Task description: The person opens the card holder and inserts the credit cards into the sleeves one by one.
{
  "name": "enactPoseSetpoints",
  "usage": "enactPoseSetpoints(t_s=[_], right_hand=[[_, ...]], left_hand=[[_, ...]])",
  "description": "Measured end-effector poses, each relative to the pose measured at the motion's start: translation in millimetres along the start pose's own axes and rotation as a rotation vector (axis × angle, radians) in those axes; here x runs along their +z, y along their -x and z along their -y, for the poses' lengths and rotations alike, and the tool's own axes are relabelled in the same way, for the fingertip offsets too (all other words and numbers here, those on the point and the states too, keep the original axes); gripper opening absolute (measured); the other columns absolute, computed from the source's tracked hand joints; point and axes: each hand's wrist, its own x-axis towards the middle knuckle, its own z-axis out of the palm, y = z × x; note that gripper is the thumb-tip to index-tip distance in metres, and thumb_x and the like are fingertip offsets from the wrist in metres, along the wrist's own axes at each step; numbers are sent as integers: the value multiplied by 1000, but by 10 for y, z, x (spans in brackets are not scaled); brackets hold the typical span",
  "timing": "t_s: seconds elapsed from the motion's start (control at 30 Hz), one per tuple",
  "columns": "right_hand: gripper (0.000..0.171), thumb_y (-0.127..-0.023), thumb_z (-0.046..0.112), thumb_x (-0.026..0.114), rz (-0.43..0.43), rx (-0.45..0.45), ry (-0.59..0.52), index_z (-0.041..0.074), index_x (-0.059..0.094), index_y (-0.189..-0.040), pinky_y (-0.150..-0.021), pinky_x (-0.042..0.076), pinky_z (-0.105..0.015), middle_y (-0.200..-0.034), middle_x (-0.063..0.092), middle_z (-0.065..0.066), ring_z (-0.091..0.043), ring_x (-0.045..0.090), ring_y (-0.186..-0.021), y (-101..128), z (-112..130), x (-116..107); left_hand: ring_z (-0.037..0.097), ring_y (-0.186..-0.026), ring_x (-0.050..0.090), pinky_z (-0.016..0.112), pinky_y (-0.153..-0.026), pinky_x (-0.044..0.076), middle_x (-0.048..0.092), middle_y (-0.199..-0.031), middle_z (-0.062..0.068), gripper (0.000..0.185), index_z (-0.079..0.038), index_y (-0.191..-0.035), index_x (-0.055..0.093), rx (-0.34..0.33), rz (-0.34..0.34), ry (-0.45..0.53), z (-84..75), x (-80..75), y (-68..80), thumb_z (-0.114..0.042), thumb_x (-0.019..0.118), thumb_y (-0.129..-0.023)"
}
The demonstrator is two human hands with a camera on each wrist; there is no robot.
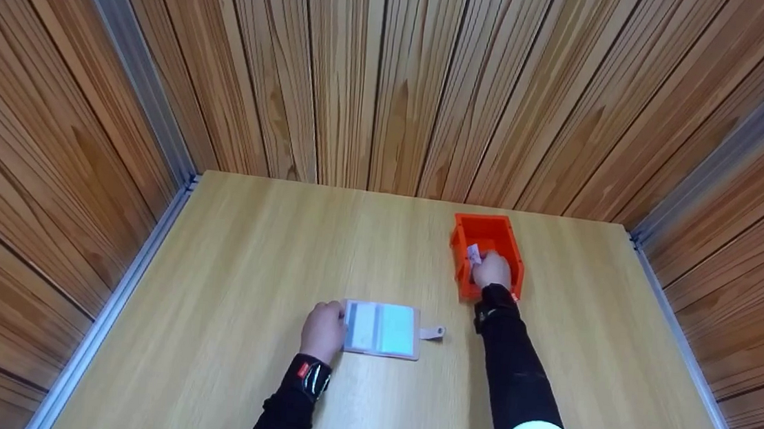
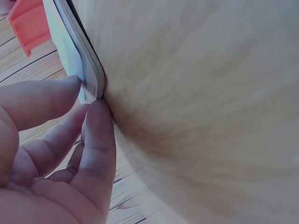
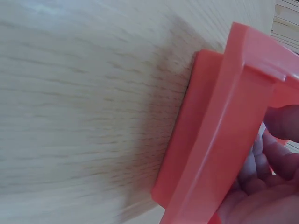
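Note:
An open card holder (image 1: pixel 398 331) with clear plastic sleeves lies on the table, its snap tab (image 1: pixel 432 333) pointing right. My left hand (image 1: pixel 323 332) pinches its left edge; in the left wrist view the thumb (image 2: pixel 56 95) is on the sleeve side and a finger (image 2: pixel 99 135) is against the edge. My right hand (image 1: pixel 493 271) reaches inside an orange bin (image 1: pixel 485 225). A small whitish card (image 1: pixel 473 252) sticks out from its fingers. In the right wrist view the bin wall (image 3: pixel 224 140) hides part of that hand (image 3: pixel 275 186) and most of the card.
The wooden table (image 1: pixel 268 246) has a plank wall (image 1: pixel 399 91) behind it and further plank walls at both sides. Metal rails (image 1: pixel 118 302) run along the side edges. The bin stands near the back, right of centre.

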Motion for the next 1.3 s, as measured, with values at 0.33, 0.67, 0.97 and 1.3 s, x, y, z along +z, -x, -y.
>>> enactPoseSetpoints(t_s=[0.33, 0.67, 0.97, 1.3], right_hand=[[29, -93, 3, 53, 14, 38, -35, -6, 60, -119, -88, 47, -46, -110, 65, -24, -38, 60, -100, 7, -5, 3], [36, -88, -2, 50, -79, -42, -20, -10, 58, -122, -91, 45, -50, -108, 64, -29, -43, 59, -100, -26, -31, -57], [37, -90, 1, 52, -129, -54, -69, -13, 54, -125, -95, 43, -52, -115, 61, -32, -46, 57, -108, -11, -9, -153], [36, -90, 0, 54, -188, -71, -137, -14, 53, -124, -88, 42, -49, -97, 58, -24, -39, 54, -94, 8, 64, -309]], left_hand=[[24, -77, 56, 41, -70, 47, 59, -81, 8, 9, 1, -90, 69, 23, -27, -16, 11, 16, -4, 5, 68, -82], [24, -76, 57, 41, -68, 47, 58, -79, 9, 8, 1, -88, 68, 51, -45, -29, 18, 18, -3, 5, 69, -82], [25, -75, 58, 42, -68, 48, 59, -79, 9, 7, 1, -87, 67, 75, -54, -24, 39, 19, 13, 5, 68, -81], [26, -76, 58, 42, -68, 48, 59, -81, 11, 8, 2, -89, 67, 61, -46, -14, 27, 16, 9, 5, 69, -81]])
